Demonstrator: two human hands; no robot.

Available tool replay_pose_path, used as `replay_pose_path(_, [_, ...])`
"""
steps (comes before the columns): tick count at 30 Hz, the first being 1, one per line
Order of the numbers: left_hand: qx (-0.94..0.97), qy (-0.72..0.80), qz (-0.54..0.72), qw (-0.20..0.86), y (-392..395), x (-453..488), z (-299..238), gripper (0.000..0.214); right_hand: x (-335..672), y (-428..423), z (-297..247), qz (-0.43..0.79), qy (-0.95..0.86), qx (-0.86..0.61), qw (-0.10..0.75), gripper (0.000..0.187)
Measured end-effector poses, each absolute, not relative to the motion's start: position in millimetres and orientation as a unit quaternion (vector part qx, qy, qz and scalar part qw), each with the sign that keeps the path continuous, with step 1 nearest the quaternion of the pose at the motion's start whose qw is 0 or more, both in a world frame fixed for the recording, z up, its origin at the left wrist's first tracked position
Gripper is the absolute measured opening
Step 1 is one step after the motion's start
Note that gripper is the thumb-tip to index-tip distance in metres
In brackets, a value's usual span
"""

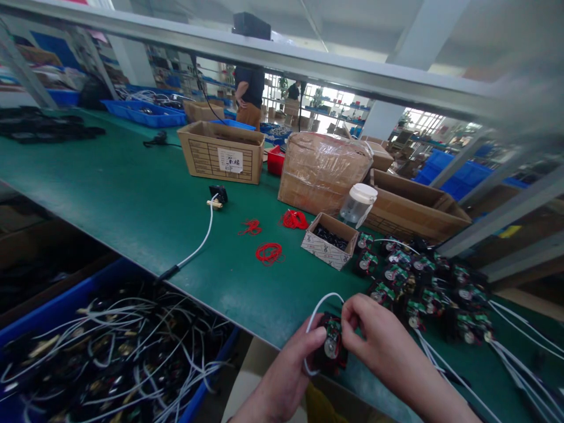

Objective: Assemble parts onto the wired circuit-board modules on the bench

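My left hand point(293, 364) grips a small black housing point(325, 358) just over the near edge of the green table. A green circuit board point(335, 329) and a round silver part point(331, 346) show on its open face, with my left thumb at the board's edge. A white cable point(315, 311) loops up around the unit, and its dark end passes behind my right fingers. My right hand point(368, 329) is pinched closed against the board's right side; whatever lies between its fingertips is too small to see.
Several similar board units point(414, 282) crowd the right. A small box of black parts point(330, 238), red wire bundles point(268, 252), a jar point(359, 202) and cartons point(324, 170) stand beyond. One cabled unit point(218, 194) lies left. Below the edge, a blue bin point(118, 346) holds cabled units.
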State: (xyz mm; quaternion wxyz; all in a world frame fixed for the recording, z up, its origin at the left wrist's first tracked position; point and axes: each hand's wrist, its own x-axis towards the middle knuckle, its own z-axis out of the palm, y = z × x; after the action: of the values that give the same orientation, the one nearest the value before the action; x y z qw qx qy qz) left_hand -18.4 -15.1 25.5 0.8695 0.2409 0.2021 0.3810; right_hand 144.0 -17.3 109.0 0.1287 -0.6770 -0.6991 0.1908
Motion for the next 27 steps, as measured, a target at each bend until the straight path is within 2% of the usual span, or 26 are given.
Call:
replay_pose_path(4, [0.252, 0.212, 0.384, 0.862, -16, -18, 29, 0.039, 146, -17, 105, 0.168, -0.705, -0.677, 0.127, 0.017])
replay_pose_path(9, [0.187, 0.203, 0.396, 0.876, -12, -13, 21, 0.034, 139, -25, 114, 0.212, -0.708, -0.660, 0.134, 0.017])
replay_pose_path(18, [0.158, 0.199, 0.393, 0.884, -11, -11, 24, 0.045, 131, -49, 124, 0.208, -0.778, -0.564, 0.185, 0.016])
replay_pose_path(27, [0.177, 0.197, 0.392, 0.881, -12, -12, 25, 0.045, 138, -45, 126, 0.177, -0.773, -0.578, 0.193, 0.018])
